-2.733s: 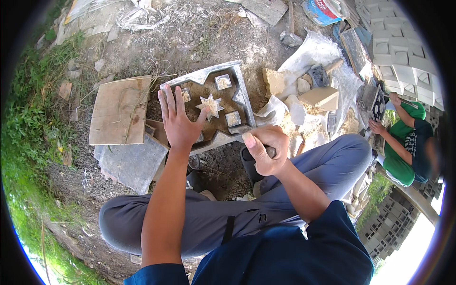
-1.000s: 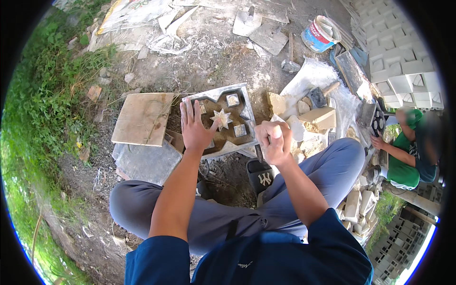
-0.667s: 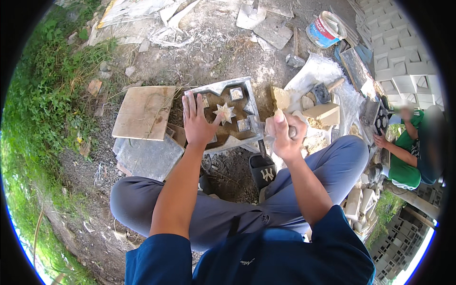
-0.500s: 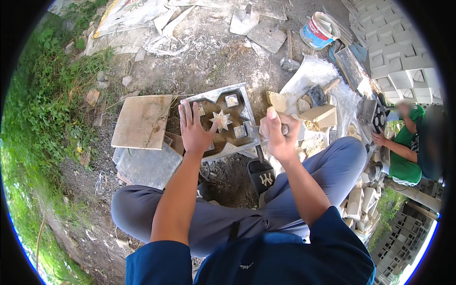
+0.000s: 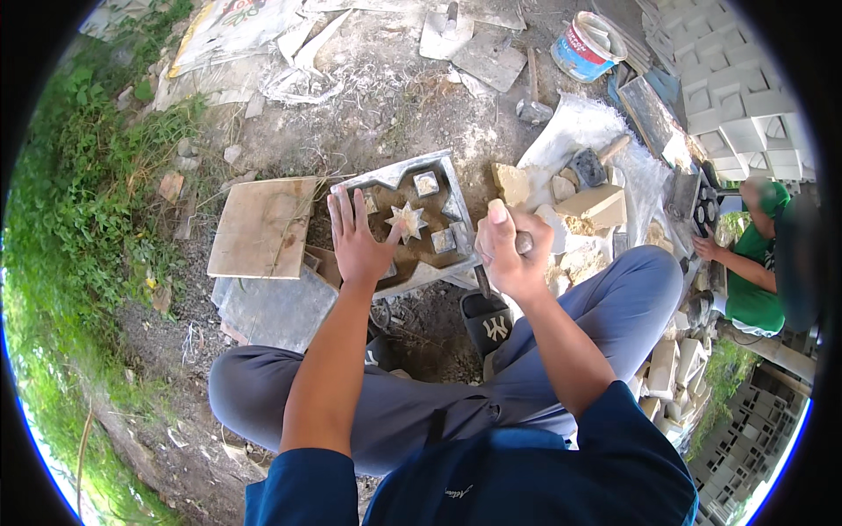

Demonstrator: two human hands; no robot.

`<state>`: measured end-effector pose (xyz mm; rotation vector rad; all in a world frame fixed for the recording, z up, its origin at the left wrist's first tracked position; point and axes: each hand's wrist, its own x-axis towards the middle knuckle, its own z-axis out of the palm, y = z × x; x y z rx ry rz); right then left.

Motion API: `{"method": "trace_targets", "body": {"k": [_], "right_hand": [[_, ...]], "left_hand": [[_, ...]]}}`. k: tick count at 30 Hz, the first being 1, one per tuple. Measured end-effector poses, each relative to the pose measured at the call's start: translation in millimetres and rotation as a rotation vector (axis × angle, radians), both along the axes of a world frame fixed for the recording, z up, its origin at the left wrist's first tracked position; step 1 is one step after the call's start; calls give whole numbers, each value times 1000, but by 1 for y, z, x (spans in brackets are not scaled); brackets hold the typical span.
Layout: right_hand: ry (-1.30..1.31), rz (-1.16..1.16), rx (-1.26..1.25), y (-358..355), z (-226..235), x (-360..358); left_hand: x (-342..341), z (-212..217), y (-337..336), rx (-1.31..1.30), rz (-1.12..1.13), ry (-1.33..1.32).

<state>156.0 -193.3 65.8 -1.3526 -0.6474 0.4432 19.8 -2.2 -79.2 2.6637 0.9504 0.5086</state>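
While the left hand [image 5: 363, 256] is resting over the mould: its fingers [image 5: 347, 209] are spreading wide, lying across the left rim and grasping nothing, with the thumb pointing inward.
Mould [image 5: 386, 175]: this grey, notch-walled, four-sided form is lying on the ground under the left fingers and just left of the right fingers.
Star-shaped boss [image 5: 407, 222]: it is sitting by the left thumb's tip; whether they are touching, I cannot tell.
Square blocks [image 5: 426, 183]: two are standing between the left and right fingers, and others are showing close beside the left hand.
Right hand [image 5: 516, 256]: its fingers are curling fully round a stubby handle [image 5: 524, 242], whose round end is poking out beside the thumb.
Plywood board [image 5: 263, 228]: it is lying left of the left fingers, overlapping a grey slab [image 5: 276, 307].
White sack [image 5: 561, 131]: it is spreading beyond the right fingers, carrying a dark-headed hammer [image 5: 588, 167] and pale stone chunks [image 5: 595, 206].
Bucket [image 5: 583, 57]: it is standing well beyond the right fingers.
Co-worker's hand [image 5: 704, 248]: it is holding a dark, holed form [image 5: 706, 213], well right of the right fingers.
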Motion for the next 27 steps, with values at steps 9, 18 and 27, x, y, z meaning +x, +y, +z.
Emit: {"method": "trace_targets", "body": {"k": [9,18,27], "right_hand": [[-30,0,103,-11,2,-5],[-218,-43,-56,-8,-12,1],[-260,-14,-235,-4,-22,2]], "left_hand": [[3,4,-9,-21,-14,-15],[7,3,-11,-65,-1,28],[5,6,-11,-68,2,12]]}}
